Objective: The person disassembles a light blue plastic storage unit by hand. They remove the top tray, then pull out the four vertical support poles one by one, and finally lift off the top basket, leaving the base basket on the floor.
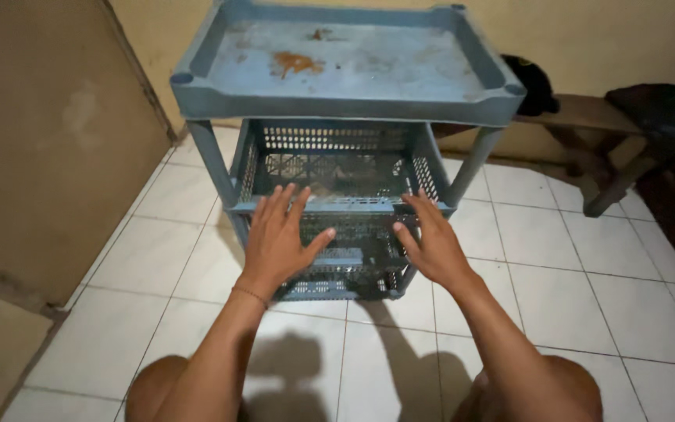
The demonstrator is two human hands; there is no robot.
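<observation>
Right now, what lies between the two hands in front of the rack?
In the head view, only the grey-blue slotted basket front of the plastic rack shows between the left hand and right hand; nothing else.

From my remote view I see a floor of glossy white square ceramic tiles with thin dark grout lines. On the left stands a plain tan wall panel, and a yellowish wall runs along the back. At the right, a brown wooden bench sits against that wall, with a crumpled black cloth on it and a darker bundle beside.
</observation>
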